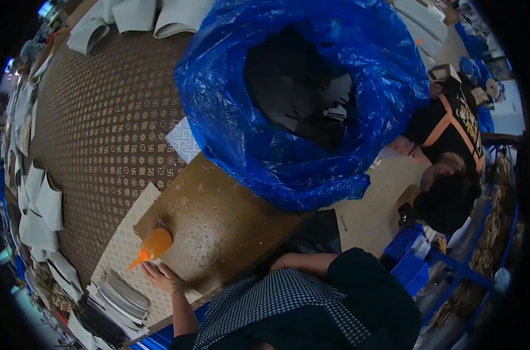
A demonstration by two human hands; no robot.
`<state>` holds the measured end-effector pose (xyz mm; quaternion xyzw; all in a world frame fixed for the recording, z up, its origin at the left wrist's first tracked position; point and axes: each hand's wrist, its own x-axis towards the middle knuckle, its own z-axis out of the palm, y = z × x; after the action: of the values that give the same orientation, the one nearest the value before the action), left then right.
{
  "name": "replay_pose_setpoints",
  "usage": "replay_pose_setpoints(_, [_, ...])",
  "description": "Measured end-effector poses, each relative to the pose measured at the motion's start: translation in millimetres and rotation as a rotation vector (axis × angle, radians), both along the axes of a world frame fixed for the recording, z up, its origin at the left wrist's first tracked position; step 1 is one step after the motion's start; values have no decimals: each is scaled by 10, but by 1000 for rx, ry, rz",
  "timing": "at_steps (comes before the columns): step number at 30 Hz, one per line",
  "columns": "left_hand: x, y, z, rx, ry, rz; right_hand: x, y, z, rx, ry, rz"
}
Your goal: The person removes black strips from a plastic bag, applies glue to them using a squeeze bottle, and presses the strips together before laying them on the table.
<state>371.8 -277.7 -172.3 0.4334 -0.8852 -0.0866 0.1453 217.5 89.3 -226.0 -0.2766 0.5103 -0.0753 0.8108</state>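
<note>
My left hand (pixel 161 277) is over the near left corner of the work surface, fingers stretched out and apart. Its fingertips are right beside the nozzle of an orange squeeze bottle (pixel 157 244), whose tip points down and left. The bottle overlaps the edge of a brown board (pixel 209 216) speckled with pale, glossy spots. My right forearm (pixel 305 263) crosses in front of my body, and its hand is hidden behind the checkered apron (pixel 276 297). A stack of curved grey pieces (pixel 123 296) lies just left of my left hand.
A large blue plastic bag (pixel 218 116) with dark pieces (pixel 294 81) inside stands beyond the board. Patterned brown cloth (pixel 113 116) covers the table at left, with white rolled pieces (pixel 40 204) along its edge. Another person (pixel 448 134) works at right, near blue bins (pixel 408 262).
</note>
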Motion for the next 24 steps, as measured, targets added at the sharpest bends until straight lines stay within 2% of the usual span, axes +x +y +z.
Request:
replay_pose_setpoints(5, [51,14,16,-41,-29,-42,129,-257,-257,-118,155,-315])
replay_pose_setpoints(9, [84,-79,-20,-85,-52,-121,46,-131,-656,-203,507,-820])
replay_pose_setpoints(12, [159,-175,-75,-92,-54,-188,75,290,-958,-153,860,-1201])
replay_pose_setpoints(14, [189,-200,-123,-92,-73,-207,282,648,-984,3,996,-1266])
replay_pose_setpoints(16, [182,-217,-194,-102,-83,-225,734,946,-1040,219,987,-1162])
replay_pose_setpoints(17, [157,-198,-238,-106,-83,-237,1275,1149,-1806,399,777,-812])
replay_pose_setpoints(19, [102,-202,-302,-114,-94,-254,2764,1432,-2935,172,1003,-618])
replay_pose_setpoints(21, [105,-217,-341,-115,-116,-265,3016,1474,-2467,517,656,-999])
replay_pose_setpoints(24, [90,-264,-378,-106,-161,-280,2770,1450,-2106,819,531,-1338])
